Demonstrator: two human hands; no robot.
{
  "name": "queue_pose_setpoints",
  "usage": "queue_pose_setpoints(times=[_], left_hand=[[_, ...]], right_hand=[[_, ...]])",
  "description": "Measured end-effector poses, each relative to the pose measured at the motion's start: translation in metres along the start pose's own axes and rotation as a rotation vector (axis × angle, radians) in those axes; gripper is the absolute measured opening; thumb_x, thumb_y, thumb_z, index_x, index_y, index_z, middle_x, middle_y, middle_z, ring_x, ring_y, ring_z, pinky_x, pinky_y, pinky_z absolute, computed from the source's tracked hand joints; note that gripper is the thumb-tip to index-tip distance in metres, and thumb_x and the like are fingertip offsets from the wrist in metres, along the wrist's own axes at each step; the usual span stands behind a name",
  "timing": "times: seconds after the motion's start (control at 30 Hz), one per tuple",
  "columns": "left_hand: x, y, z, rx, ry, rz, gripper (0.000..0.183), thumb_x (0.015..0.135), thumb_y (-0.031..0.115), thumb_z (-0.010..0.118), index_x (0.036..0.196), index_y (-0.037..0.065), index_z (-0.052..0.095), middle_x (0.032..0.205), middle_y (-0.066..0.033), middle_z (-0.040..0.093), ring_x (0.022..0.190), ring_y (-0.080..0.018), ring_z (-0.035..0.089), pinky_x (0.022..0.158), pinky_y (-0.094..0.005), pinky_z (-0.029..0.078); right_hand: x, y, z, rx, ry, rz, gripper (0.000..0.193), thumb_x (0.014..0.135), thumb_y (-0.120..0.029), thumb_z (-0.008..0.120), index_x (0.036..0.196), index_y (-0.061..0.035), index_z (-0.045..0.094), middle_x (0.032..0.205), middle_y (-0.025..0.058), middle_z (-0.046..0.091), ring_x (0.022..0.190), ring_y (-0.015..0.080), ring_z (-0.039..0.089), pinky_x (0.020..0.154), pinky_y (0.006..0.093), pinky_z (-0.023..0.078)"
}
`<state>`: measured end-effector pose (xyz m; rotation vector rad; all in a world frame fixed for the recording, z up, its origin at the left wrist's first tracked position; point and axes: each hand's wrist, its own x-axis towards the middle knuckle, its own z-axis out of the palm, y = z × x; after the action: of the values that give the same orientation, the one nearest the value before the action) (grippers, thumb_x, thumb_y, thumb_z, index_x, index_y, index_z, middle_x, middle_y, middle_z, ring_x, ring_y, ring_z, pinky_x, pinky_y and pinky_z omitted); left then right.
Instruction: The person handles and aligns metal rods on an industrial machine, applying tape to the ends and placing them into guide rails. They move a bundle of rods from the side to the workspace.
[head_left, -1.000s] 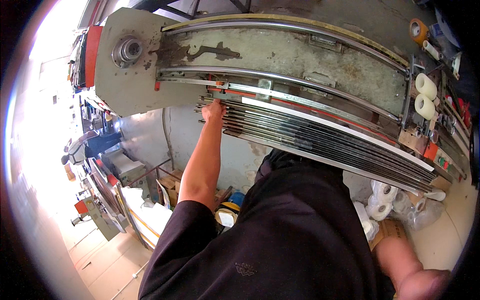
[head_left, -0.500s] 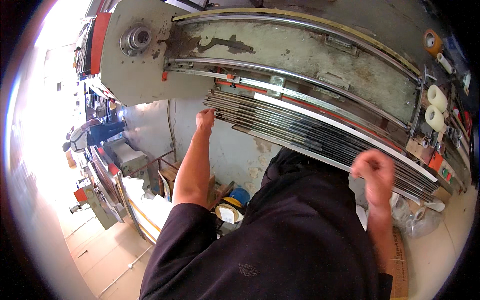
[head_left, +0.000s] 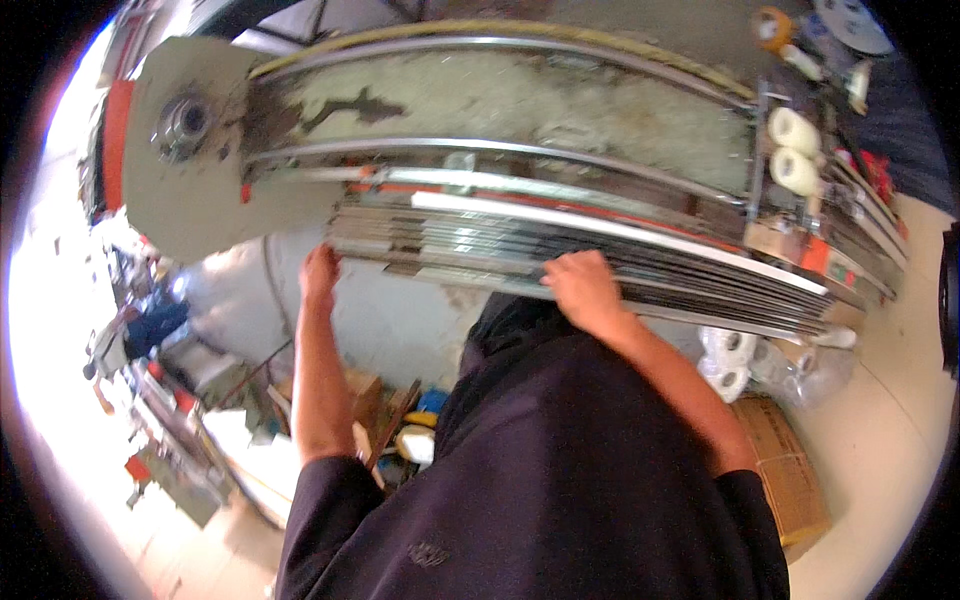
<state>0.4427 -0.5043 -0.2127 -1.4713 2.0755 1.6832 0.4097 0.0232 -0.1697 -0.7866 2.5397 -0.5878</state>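
A row of long, thin metal strips (head_left: 470,240) lies side by side in front of me, slanting down to the right. My left hand (head_left: 319,272) is closed at their left end, its fingers at the tip of the nearest strips. Farther along the near edge, my right hand (head_left: 585,288) lies over the strips with its fingers bent around the nearest one. Its thumb is hard to see, and motion blurs the view. A white flat bar (head_left: 600,234) runs along the far side of the row.
Beyond the strips stands a long machine bed (head_left: 560,105) with metal rails; a dark hooked tool (head_left: 355,106) lies on it. White rolls (head_left: 793,150) stand at its right end. A cardboard box (head_left: 785,465) is on the floor at right. Another person (head_left: 125,335) is far left.
My right hand has moved left from above the strips' right part onto their middle near edge. My left hand stays at the left end. The whole view has shifted, moving the machine leftward.
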Motion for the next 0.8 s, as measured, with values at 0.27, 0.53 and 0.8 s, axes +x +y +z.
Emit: queue_pose_setpoints(times=[0.27, 0.53, 0.8], left_hand=[[-0.038, 0.002, -0.028, -0.147, -0.053, 0.16, 0.02, 0.108, 0.028, 0.062, 0.094, 0.015, 0.064, 0.075, 0.0035, 0.056, 0.062, -0.0064, 0.049, 0.056, -0.0235, 0.039], [-0.106, 0.039, 0.09, -0.034, -0.175, 0.202, 0.023, 0.11, 0.031, 0.061, 0.1, 0.011, 0.067, 0.077, 0.002, 0.059, 0.067, -0.0068, 0.053, 0.057, -0.0243, 0.041], [-0.213, 0.109, 0.243, -0.247, -0.311, 0.253, 0.018, 0.113, 0.029, 0.061, 0.116, 0.011, 0.065, 0.086, 0.0045, 0.058, 0.074, -0.0032, 0.05, 0.064, -0.0199, 0.039]], right_hand=[[-0.022, 0.005, -0.034, 0.217, 0.012, -0.074, 0.021, 0.098, -0.026, 0.069, 0.094, -0.0052, 0.068, 0.09, 0.0133, 0.07, 0.094, 0.0323, 0.067, 0.091, 0.0459, 0.046], [-0.107, 0.049, -0.157, -0.051, 0.33, -0.059, 0.024, 0.088, -0.022, 0.078, 0.106, -0.008, 0.071, 0.097, 0.0056, 0.07, 0.097, 0.0268, 0.064, 0.097, 0.0414, 0.047], [-0.163, 0.184, -0.264, -0.218, 0.607, -0.017, 0.024, 0.088, -0.015, 0.072, 0.111, -0.0074, 0.069, 0.105, 0.0064, 0.068, 0.106, 0.0269, 0.063, 0.104, 0.0443, 0.047]])
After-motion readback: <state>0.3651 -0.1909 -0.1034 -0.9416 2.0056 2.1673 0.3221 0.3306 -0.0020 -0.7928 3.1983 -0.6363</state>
